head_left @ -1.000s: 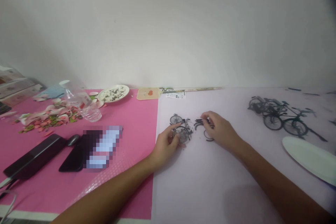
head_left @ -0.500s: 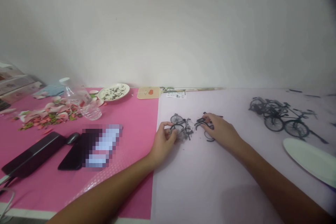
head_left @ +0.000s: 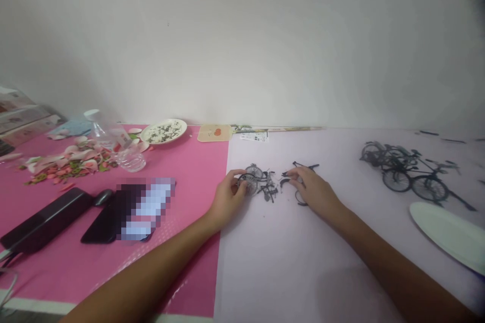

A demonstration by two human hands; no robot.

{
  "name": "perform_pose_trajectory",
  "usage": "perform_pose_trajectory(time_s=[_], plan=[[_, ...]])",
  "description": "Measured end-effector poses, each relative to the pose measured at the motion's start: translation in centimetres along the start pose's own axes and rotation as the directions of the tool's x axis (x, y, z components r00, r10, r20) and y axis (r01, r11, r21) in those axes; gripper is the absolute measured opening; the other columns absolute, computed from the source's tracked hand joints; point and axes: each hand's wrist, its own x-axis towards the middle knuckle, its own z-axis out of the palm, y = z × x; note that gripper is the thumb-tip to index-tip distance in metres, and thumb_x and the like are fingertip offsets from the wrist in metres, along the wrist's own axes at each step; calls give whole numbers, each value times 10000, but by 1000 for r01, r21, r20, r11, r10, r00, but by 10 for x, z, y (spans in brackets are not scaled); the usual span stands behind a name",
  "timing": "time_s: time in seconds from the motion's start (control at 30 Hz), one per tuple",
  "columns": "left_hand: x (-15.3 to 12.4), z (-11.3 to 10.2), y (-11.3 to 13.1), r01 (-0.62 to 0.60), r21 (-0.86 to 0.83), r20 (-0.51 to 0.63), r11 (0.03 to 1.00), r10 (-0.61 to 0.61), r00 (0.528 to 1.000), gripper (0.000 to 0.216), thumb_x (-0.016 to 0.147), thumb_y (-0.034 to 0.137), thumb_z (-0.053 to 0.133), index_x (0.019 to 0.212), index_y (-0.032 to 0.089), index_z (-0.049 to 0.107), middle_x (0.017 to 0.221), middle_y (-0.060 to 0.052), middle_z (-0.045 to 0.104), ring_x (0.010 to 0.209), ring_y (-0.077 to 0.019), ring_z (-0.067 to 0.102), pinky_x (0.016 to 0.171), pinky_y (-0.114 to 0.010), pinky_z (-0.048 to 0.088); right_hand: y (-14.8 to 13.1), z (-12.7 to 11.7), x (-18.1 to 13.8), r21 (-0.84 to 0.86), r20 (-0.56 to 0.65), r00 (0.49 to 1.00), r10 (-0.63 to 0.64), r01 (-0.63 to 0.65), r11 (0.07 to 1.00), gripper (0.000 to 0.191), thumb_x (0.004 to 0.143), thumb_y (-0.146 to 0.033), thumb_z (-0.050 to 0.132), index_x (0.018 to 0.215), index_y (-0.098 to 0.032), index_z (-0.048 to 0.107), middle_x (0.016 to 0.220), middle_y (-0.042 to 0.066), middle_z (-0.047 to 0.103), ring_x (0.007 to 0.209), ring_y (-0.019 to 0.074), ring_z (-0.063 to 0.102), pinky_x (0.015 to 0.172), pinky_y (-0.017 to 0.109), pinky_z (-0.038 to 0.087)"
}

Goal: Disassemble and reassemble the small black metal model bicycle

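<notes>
Centre of the head view, my left hand [head_left: 227, 199] has thumb and forefinger closed on the edge of a small spoked model bicycle wheel [head_left: 249, 186]. Beyond it lies a second spoked wheel [head_left: 254, 170]. Small dark bicycle parts [head_left: 269, 192] are scattered just right of the wheels. My right hand [head_left: 314, 186] is closed, its fingertips at a small curved black part [head_left: 285, 181]. Part of that piece is hidden by the fingers. A thin black frame-like piece [head_left: 312, 165] shows behind this hand, and a dark ring-shaped part [head_left: 299, 199] shows under it.
Several black model bicycles [head_left: 411, 174] lie to the right, above a white oval plate [head_left: 450, 232]. On the pink left side are a bottle [head_left: 113, 136], petal-like pieces [head_left: 76, 164], a dish of white bits [head_left: 164, 132], a phone [head_left: 104, 222] and a long black case [head_left: 49, 219].
My left hand has moved slightly left with the wheel, away from the small parts. My right hand has shifted a little, and fewer curved pieces show at its fingertips.
</notes>
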Motion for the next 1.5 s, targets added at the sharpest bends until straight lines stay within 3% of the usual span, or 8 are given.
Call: perform_pose_trajectory(time_s=[0.23, 0.37, 0.57, 0.73, 0.83, 0.93, 1.3, 1.5], plan=[[-1, 2, -2, 18, -118, 3, 993, -18, 1000, 412, 920, 519, 702, 1156, 216, 555, 839, -23, 699, 711, -156, 683, 626, -233, 500, -10, -3, -3, 92, -119, 992, -51, 62, 994, 269, 1028, -280, 472, 1221, -255, 658, 1135, 72, 667, 971, 243, 653, 778, 353, 507], [-3, 2, 4, 3, -146, 43, 989, 3, 999, 441, 940, 499, 688, 1256, 219, 563, 856, -28, 702, 766, -179, 726, 655, -247, 528, -21, -4, -8, 174, -180, 980, -88, 120, 977, 265, 1043, -352, 488, 1151, -239, 702, 1120, 87, 659, 844, 220, 630, 788, 356, 516], [-5, 7, 10, 11, -248, 57, 969, 3, 998, 442, 942, 479, 699, 1278, 194, 674, 1078, -106, 741, 865, -203, 743, 726, -286, 577, -44, -2, -18, 248, -186, 975, -119, 164, 955, 247, 1025, -381, 535, 1082, -249, 735, 1029, 68, 715, 832, 225, 639, 746, 340, 514], [-7, 12, 9, 50, -372, 9, 927, -50, 999, 479, 895, 475, 764, 1239, 160, 651, 900, -85, 757, 801, -201, 741, 685, -274, 572, -70, 4, -32, 536, -83, 996, 46, 5, 844, 302, 915, -484, 694, 1046, -226, 781, 987, 77, 762, 794, 227, 677, 616, 302, 532], [-6, 13, 7, 63, -397, 0, 916, -69, 998, 487, 878, 484, 778, 1215, 156, 648, 860, -67, 742, 743, -171, 710, 669, -267, 571, -79, 8, -37, 712, 88, 979, 185, -192, 675, 447, 830, -568, 776, 1057, -183, 777, 826, 73, 750, 506, 150, 560, 414, 262, 435], [-5, 13, 7, 69, -404, -7, 912, -78, 997, 486, 870, 480, 782, 1205, 155, 644, 850, -61, 730, 729, -161, 691, 662, -262, 568, -82, 10, -38, 768, 142, 961, 239, -259, 586, 516, 779, -595, 823, 1058, -163, 778, 758, 67, 735, 418, 112, 480, 358, 249, 394], [-10, 12, 6, 82, -356, 178, 931, -19, 984, 454, 848, 367, 811, 1236, 167, 684, 968, -98, 746, 864, -222, 723, 811, -353, 585, -79, 11, -38, 725, 86, 971, 223, -215, 654, 463, 779, -567, 839, 1025, -174, 824, 699, 44, 719, 438, 124, 518, 406, 263, 450], [-11, 14, 6, 67, -348, 175, 935, -6, 985, 414, 853, 344, 804, 1220, 173, 720, 1025, -117, 757, 914, -243, 723, 849, -382, 597, -76, 11, -38, 703, 18, 982, 188, -146, 696, 418, 781, -515, 851, 1043, -191, 835, 666, 35, 713, 537, 168, 603, 518, 293, 521]])
